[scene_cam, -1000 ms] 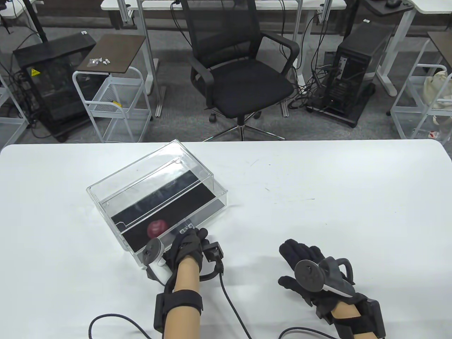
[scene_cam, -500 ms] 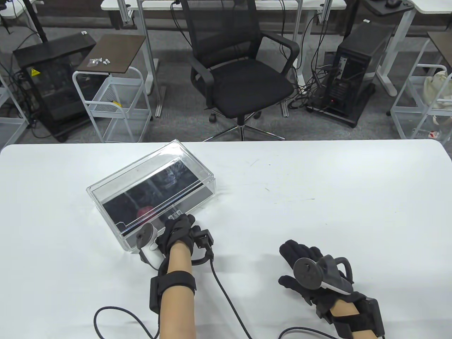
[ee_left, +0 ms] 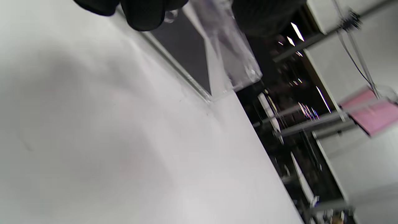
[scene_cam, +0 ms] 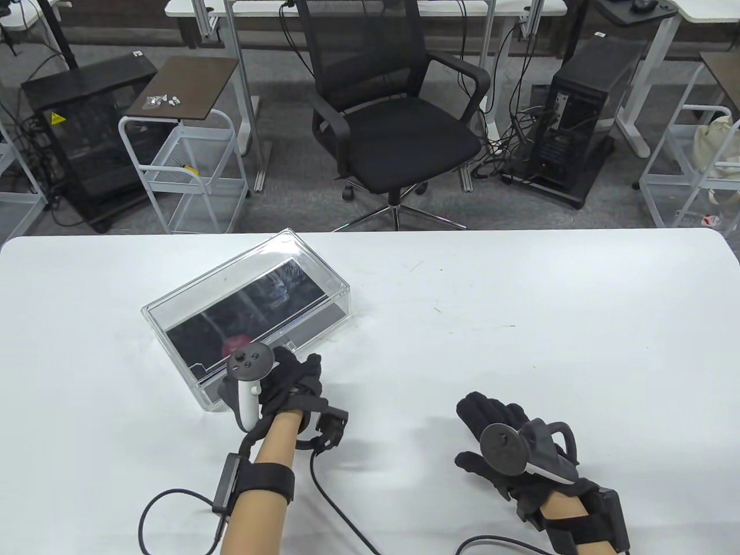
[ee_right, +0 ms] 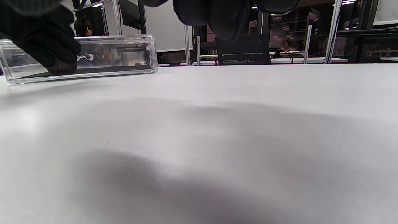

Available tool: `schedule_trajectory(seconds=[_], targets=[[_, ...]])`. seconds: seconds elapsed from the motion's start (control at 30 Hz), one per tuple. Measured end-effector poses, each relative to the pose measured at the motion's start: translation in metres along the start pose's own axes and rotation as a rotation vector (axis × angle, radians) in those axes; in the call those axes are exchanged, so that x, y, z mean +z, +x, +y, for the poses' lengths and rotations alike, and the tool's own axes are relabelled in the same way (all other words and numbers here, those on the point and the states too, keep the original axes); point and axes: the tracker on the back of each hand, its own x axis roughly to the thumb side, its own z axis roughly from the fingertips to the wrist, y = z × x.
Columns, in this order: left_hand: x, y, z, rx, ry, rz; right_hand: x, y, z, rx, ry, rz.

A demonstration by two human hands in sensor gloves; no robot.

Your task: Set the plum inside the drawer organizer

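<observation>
Inside the clear drawer organizer (scene_cam: 245, 315), toward its near side, the plum (scene_cam: 233, 345) is seen as a dim red shape through the transparent top, lying on the black liner. The drawer appears pushed in flush with the housing. The organizer is set at an angle on the left part of the white counter (scene_cam: 520, 324).

At the organizer's near front face the left hand (scene_cam: 283, 384) is placed, its gloved fingers (ee_left: 143, 15) curled beside the small clear handle; whether the handle is touched or pinched cannot be told. A white tracker (scene_cam: 248, 376) is strapped to the back of this hand.

On the near right of the counter, well apart from the organizer, the right hand (scene_cam: 509, 445) is rested palm down with fingers spread loosely and nothing held. A dark tracker (scene_cam: 504, 450) is carried on its back.

Beyond the counter's far edge a black office chair (scene_cam: 393, 110) is seen.
</observation>
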Motion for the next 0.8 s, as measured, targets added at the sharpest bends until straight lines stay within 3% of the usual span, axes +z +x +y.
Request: schedule_trajectory(seconds=[0.13,0.3,0.47,0.8], targets=[[0.044,0.033,-0.011,-0.362,-0.067,-0.412,0.001,0.003,-0.002,0.007,-0.013,-0.01],[0.073,0.031,-0.041,-0.708,-0.159,-0.666,0.003,0.007,-0.003,0.022,-0.025,-0.022],[0.078,0.014,-0.059,-0.749,-0.277,-0.736,0.005,0.01,-0.004,0.029,-0.033,-0.032],[0.08,0.009,-0.06,-0.735,-0.292,-0.746,0.006,0.012,-0.004,0.05,-0.037,-0.036]])
